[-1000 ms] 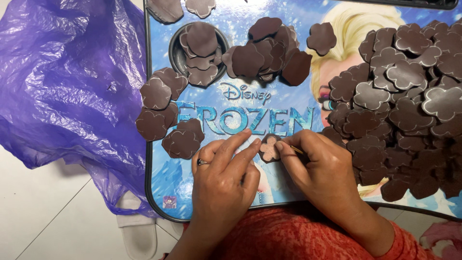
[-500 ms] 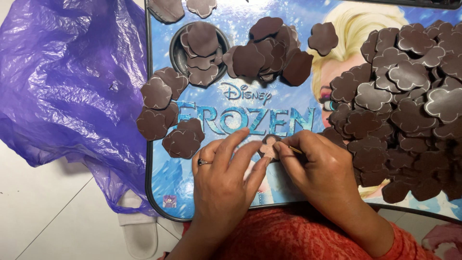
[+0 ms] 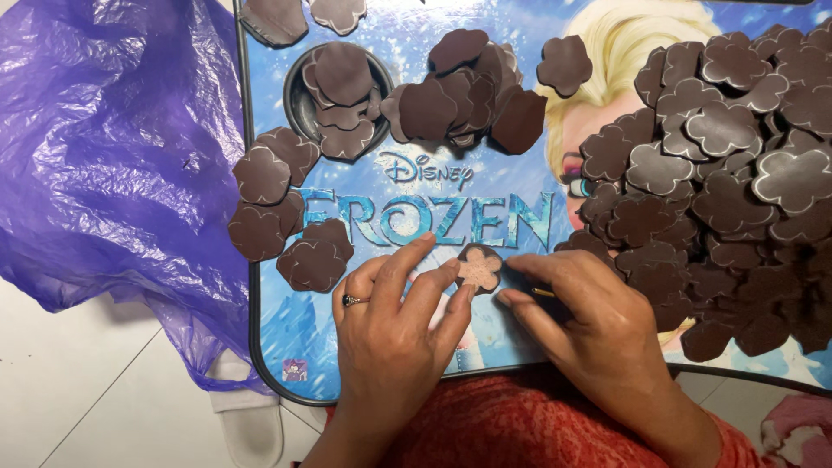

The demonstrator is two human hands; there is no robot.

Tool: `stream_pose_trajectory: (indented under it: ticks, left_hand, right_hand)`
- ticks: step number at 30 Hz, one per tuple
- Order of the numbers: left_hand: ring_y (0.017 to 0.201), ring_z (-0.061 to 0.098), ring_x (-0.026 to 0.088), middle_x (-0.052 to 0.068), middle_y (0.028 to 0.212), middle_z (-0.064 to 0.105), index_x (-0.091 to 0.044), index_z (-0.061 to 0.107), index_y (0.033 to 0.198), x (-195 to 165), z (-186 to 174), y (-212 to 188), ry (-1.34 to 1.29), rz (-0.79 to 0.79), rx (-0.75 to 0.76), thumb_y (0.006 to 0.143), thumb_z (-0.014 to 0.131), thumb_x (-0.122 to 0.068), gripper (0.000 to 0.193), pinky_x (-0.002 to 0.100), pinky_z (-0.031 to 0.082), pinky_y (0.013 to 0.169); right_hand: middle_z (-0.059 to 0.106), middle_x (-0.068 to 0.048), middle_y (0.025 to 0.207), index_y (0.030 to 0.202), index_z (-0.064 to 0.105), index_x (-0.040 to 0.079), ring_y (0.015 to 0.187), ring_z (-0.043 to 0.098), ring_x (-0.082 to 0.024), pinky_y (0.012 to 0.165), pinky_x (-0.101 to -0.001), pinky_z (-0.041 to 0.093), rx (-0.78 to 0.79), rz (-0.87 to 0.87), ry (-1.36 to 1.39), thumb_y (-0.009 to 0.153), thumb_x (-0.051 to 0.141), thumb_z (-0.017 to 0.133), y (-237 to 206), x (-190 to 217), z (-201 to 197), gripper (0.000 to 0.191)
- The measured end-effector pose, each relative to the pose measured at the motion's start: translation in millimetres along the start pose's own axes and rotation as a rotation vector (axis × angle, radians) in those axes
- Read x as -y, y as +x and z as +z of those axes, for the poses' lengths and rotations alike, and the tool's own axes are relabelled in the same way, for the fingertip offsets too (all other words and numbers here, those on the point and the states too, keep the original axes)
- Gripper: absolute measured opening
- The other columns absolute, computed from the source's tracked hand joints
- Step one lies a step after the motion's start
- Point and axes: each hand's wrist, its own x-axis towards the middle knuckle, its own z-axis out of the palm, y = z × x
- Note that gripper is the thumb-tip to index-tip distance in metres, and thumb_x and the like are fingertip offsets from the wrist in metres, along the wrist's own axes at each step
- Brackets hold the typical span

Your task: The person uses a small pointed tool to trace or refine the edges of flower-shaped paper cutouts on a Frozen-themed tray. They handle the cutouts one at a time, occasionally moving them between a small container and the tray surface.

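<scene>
Brown flower cutout [image 3: 479, 267] sits partly hidden between left hand [image 3: 394, 334] and right hand [image 3: 598, 325].

A printed lap tray [image 3: 286, 347] lies across the middle of the view, a rectangular board with rounded corners and a dark rim. Its face is a glossy blue-and-white picture with large pale-blue lettering at the centre and a cartoon figure with blond hair to the right, much of it covered by brown flower-shaped pieces. A small square label [image 3: 295, 370], purple and pink, sits in the board's near left corner. To the left of the board lies a crumpled purple plastic bag [image 3: 113, 165], translucent and shiny, its edge tucked under the board's left side.
</scene>
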Motion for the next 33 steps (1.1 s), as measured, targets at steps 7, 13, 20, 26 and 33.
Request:
stream_pose_trajectory:
  ticks: [7, 13, 20, 26, 33]
  left_hand:
    - [0.111, 0.058, 0.023, 0.002, 0.131, 0.065, -0.016, 0.075, 0.11, 0, -1, 0, 0.003, -0.006, 0.006, 0.086, 0.081, -0.026, 0.027, 0.042, 0.04, 0.1]
    - [0.111, 0.058, 0.022, 0.002, 0.131, 0.066, -0.016, 0.076, 0.11, 0, -1, 2, -0.024, -0.015, 0.002, 0.087, 0.082, -0.028, 0.027, 0.042, 0.04, 0.099]
    - [0.11, 0.058, 0.021, -0.001, 0.116, 0.066, -0.016, 0.075, 0.118, -1, -2, -1, 0.005, 0.039, -0.004, 0.089, 0.081, -0.024, 0.03, 0.039, 0.041, 0.097]
    - [0.093, 0.056, 0.018, -0.001, 0.09, 0.053, -0.016, 0.073, 0.127, 1, -1, -8, 0.27, 0.288, 0.031, 0.091, 0.074, -0.023, 0.037, 0.037, 0.045, 0.089]
    - [0.07, 0.055, 0.016, -0.001, 0.073, 0.048, -0.009, 0.07, 0.128, -6, 10, -17, 0.409, 0.345, 0.047, 0.101, 0.067, -0.034, 0.037, 0.032, 0.041, 0.066]
  right_hand:
    - [0.066, -0.007, 0.09, 0.118, 0.074, 0.013, 0.069, 0.067, -0.017, 0.057, -0.0309, 0.054, 0.044, 0.027, -0.046, 0.078, 0.017, 0.084, 2, -3, 6, 0.041]
    - [0.066, -0.006, 0.091, 0.118, 0.074, 0.014, 0.067, 0.066, -0.017, 0.058, -0.0312, 0.054, 0.036, 0.009, -0.066, 0.08, 0.018, 0.083, 2, -5, 7, 0.039]
    - [0.067, -0.006, 0.091, 0.117, 0.074, 0.013, 0.067, 0.066, -0.017, 0.057, -0.0315, 0.053, 0.035, 0.011, -0.06, 0.079, 0.017, 0.083, 2, -5, 8, 0.039]
    - [0.07, -0.005, 0.098, 0.111, 0.075, 0.006, 0.085, 0.07, -0.016, 0.073, -0.0297, 0.055, -0.012, 0.051, 0.113, 0.094, 0.011, 0.072, -3, -11, -6, 0.019]
    - [0.068, -0.013, 0.104, 0.104, 0.076, 0.001, 0.075, 0.058, -0.015, 0.073, -0.0278, 0.048, -0.236, 0.067, 0.107, 0.101, 0.016, 0.049, -24, -18, -11, 0.031]
